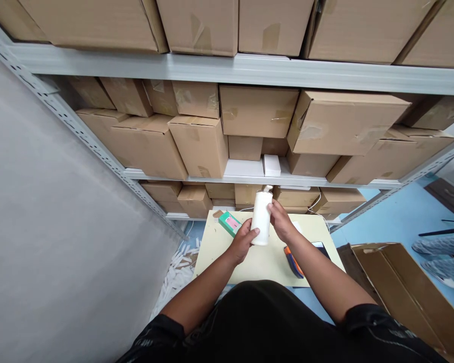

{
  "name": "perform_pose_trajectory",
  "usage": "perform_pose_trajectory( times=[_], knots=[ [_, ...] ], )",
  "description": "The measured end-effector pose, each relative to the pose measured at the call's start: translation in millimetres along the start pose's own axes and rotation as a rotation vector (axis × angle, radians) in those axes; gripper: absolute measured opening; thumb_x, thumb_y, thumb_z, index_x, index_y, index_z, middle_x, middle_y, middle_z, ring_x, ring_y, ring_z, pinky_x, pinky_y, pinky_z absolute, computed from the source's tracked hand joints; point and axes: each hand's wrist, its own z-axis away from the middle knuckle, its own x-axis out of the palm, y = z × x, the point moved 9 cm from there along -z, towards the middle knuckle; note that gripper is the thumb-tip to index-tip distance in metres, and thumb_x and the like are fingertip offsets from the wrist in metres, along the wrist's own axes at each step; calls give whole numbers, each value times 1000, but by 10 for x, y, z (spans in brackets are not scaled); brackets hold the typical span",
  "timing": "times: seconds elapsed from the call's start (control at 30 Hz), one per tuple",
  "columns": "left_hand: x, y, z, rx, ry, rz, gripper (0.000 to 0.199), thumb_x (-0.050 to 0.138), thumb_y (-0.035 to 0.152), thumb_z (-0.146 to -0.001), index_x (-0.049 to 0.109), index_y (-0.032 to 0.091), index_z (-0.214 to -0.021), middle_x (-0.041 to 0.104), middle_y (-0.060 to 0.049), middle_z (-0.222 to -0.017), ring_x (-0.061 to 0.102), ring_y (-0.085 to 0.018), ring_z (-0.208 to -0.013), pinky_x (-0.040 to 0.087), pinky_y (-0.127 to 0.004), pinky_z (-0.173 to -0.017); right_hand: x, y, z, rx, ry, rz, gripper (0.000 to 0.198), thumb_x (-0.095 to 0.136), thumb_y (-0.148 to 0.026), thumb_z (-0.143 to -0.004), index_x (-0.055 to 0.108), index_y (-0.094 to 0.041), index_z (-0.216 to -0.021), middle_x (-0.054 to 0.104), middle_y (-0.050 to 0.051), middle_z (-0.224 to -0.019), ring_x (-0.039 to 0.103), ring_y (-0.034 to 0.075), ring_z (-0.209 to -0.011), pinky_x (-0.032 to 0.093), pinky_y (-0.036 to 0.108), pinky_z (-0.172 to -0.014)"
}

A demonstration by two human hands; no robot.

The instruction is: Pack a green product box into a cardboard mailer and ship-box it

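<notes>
A white cylindrical bottle (262,219) with a pump-like spout at its top is held up over a pale yellow table (245,272). My left hand (243,239) is wrapped round its lower left side, thumb across the front. On the upper right side, my right hand (281,220) grips it near the top, its fingers partly hidden behind. A green box with a pink panel (230,223) lies on the table just left of the bottle. Under my right forearm rests an orange and blue object (294,262), its kind unclear, beside a dark flat device (321,248).
Metal shelving (227,68) packed with cardboard boxes (196,146) stands behind the table. A small white box (271,165) sits on the middle shelf. White scraps (174,275) litter the floor at left, beside a grey wall (60,212). An open carton (404,297) lies at right.
</notes>
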Motion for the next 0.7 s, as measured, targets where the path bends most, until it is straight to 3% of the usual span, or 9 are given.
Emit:
perform_pose_trajectory(
  times=[0.17,0.33,0.43,0.53,0.7],
  knots=[
    [-25,-72,28,-72,-4,82,62,71,57,-86,60,12,-127,73,-21,-118,75,-34,-94,58,-42,-75,-168,90,-130,194,104,-79,56,55,-77,-88,64,-30,-116,72,3,-99,67,23,-82,55,36,-69],
    [42,-221,96,-156,-45,130,59,61,56,-91,61,8,-128,77,-22,-109,75,-32,-88,57,-41,-72,-297,136,-249,325,194,-30,53,58,-74,-86,67,-28,-111,72,4,-99,65,22,-79,54,35,-65],
    [79,-277,119,-199,-92,192,62,54,55,-94,58,7,-133,77,-22,-107,75,-31,-82,55,-40,-70,-251,118,-235,266,121,11,43,72,-55,-79,70,-28,-113,73,3,-101,65,22,-86,54,33,-68],
    [78,-288,134,-226,-161,247,64,51,54,-91,58,7,-135,78,-22,-105,74,-30,-78,51,-36,-65,-191,18,-167,136,46,38,53,79,-38,-70,69,-34,-122,72,-1,-115,65,23,-97,53,31,-74],
    [111,-319,213,-297,-345,315,68,49,57,-85,63,6,-128,77,-22,-100,71,-28,-70,44,-34,-59,-37,-104,-29,72,-124,39,66,84,-36,-67,66,-37,-131,70,1,-129,64,27,-112,54,35,-82]
  ],
)
